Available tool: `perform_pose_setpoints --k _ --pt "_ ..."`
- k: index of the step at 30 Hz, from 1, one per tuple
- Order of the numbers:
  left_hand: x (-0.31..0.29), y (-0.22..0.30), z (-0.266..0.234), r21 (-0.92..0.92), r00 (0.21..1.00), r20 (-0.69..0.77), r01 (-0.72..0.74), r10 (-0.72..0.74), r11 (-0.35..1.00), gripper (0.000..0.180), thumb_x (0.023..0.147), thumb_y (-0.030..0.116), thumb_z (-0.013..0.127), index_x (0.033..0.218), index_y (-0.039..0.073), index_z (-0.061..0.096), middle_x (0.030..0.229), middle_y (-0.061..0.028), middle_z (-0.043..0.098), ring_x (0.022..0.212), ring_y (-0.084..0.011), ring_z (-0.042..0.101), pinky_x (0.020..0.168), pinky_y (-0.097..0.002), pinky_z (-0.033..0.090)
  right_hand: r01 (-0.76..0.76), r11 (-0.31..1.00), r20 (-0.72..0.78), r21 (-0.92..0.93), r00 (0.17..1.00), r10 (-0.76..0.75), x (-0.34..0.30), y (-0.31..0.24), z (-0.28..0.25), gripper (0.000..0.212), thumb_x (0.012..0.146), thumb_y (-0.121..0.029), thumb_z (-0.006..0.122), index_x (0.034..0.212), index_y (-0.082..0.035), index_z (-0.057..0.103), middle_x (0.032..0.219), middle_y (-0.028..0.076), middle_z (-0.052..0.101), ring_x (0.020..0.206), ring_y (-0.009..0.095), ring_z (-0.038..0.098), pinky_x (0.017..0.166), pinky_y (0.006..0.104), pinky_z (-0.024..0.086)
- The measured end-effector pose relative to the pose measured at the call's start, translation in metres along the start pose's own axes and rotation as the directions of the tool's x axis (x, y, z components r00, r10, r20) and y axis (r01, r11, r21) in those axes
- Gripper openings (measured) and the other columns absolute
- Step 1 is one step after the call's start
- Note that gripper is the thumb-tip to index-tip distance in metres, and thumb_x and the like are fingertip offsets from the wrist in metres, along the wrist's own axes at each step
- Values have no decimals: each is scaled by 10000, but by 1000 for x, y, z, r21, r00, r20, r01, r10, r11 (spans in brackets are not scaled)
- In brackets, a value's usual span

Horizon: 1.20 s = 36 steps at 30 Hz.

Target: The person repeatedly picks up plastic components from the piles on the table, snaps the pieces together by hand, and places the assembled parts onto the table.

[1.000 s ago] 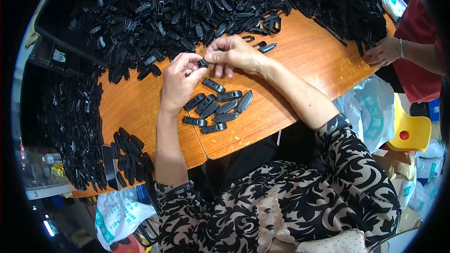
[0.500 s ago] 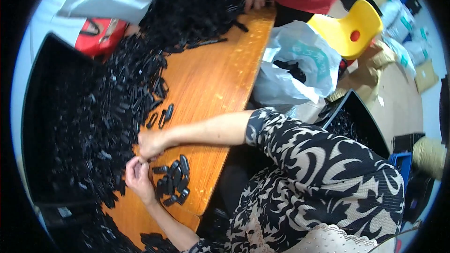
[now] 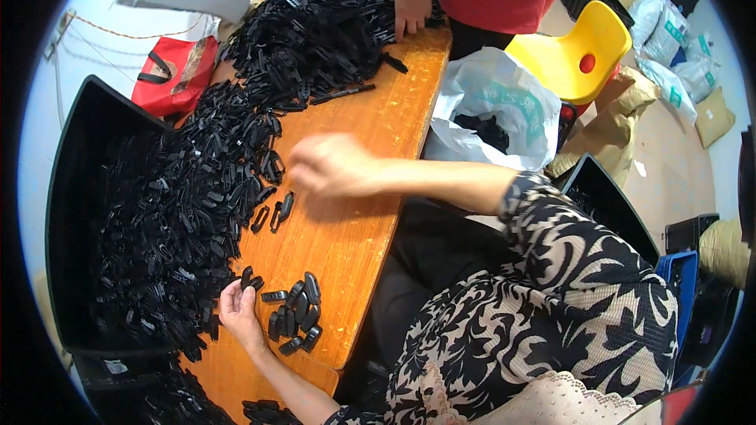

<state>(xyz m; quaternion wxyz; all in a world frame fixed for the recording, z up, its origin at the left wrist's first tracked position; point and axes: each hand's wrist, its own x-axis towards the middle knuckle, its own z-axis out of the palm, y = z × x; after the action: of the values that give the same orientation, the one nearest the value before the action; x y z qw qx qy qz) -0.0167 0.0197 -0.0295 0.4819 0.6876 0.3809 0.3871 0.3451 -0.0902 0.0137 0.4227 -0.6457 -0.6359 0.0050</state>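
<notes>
While the left hand [image 3: 241, 314] curls nearly closed, pinching a black piece [image 3: 249, 277] between thumb and fingers, the left forearm [image 3: 295, 382] slants in from five o'clock. The right hand [image 3: 335, 167], blurred, hangs over the table [image 3: 331, 240] at the left's one o'clock, right forearm [image 3: 457, 180] reaching in from three. Its fingers look loosely bent; I cannot tell whether they hold anything. Loose pieces [image 3: 287, 205] lie at its eight o'clock, a small cluster [image 3: 302, 307] at the left's three.
</notes>
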Motion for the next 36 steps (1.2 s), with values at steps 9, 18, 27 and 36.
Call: perform_pose_setpoints --k 9,18,27,36 --pt "3 11 15 25 999 -30 -16 17 1000 201 896 74 695 1082 2 670 884 9 626 732 -54 545 639 -209 454 -305 916 -357 -261 912 201 -92 77 -65 165 872 -140 626 984 -20 630 926 173 635 880 365 637 749 429 522" --pt "2 6 9 -53 999 -15 -35 35 998 270 859 -23 676 1129 -24 668 1095 -40 599 982 -132 607 784 -244 505 -85 996 -115 39 989 89 -56 5 7 248 919 -227 610 1032 -7 632 980 180 641 946 362 633 823 436 520" --pt "-1 30 24 -100 989 24 -141 145 985 228 832 -112 654 1048 -43 672 1089 -31 592 1001 -135 590 925 -290 486 -255 717 522 649 835 -176 20 -83 107 395 964 -357 582 1007 29 655 749 127 649 672 244 643 608 366 525" --pt "-8 41 22 -182 987 -8 -161 163 970 273 808 -110 684 1071 -41 661 1051 -39 614 986 -148 611 915 -291 493 -638 451 775 624 579 -255 27 -84 125 292 922 -315 685 799 -54 644 684 22 633 555 83 532 446 235 371"
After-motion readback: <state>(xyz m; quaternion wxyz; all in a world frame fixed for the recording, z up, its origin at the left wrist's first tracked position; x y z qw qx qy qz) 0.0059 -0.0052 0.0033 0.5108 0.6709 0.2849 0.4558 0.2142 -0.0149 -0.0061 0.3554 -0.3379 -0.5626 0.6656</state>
